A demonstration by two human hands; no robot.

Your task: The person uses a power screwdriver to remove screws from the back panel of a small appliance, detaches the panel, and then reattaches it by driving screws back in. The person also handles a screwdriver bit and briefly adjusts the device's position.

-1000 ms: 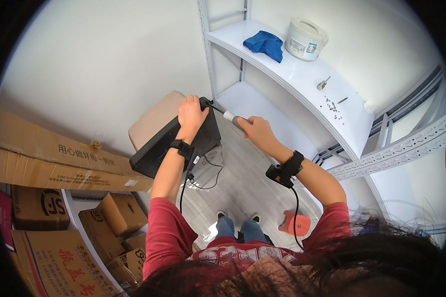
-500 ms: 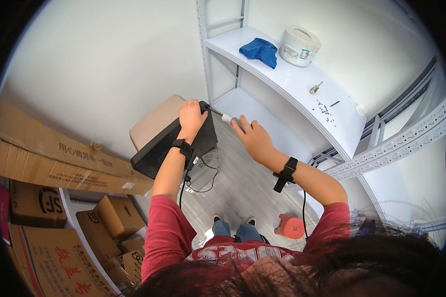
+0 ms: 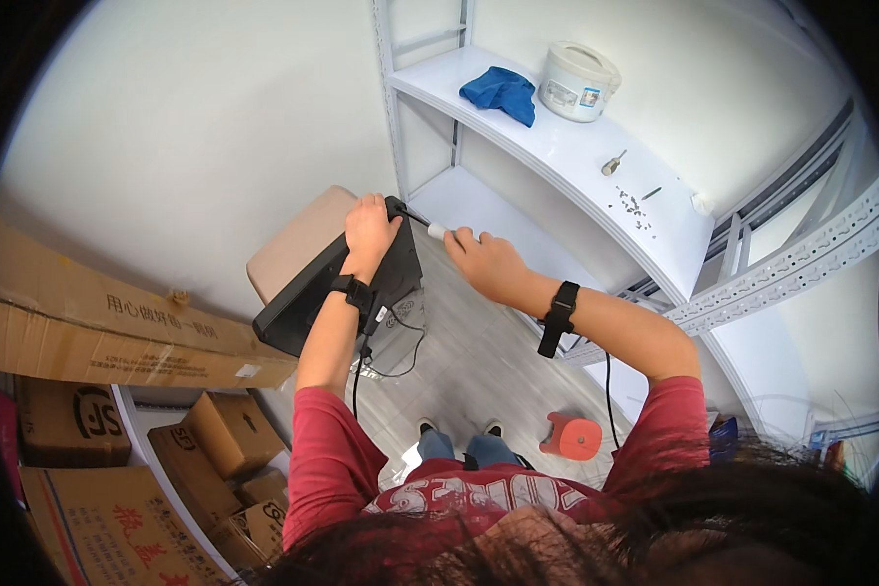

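My left hand [image 3: 369, 230] is closed over the upper edge of a flat black device [image 3: 313, 308], close to its corner. The device stands tilted against a beige padded seat or box, and a thin black cable hangs by it. In my right hand [image 3: 485, 262] is a screwdriver [image 3: 439, 231] with a pale handle, fingers wrapped round it. Its dark shaft runs left to the device's corner beside my left fingers. Whether the tip sits in a screw is too small to tell.
White shelving [image 3: 547, 146] on the right bears a blue cloth [image 3: 501, 95], a white tub [image 3: 578, 82], another screwdriver [image 3: 613, 163], a slim green tool [image 3: 652, 193] and several small dark pieces. Cardboard boxes [image 3: 137, 313] crowd the left. A red stool [image 3: 572, 438] stands on the floor.
My right fingers, looser and more spread before, have closed round the screwdriver handle. The view has shifted slightly; my left hand keeps its place on the device.
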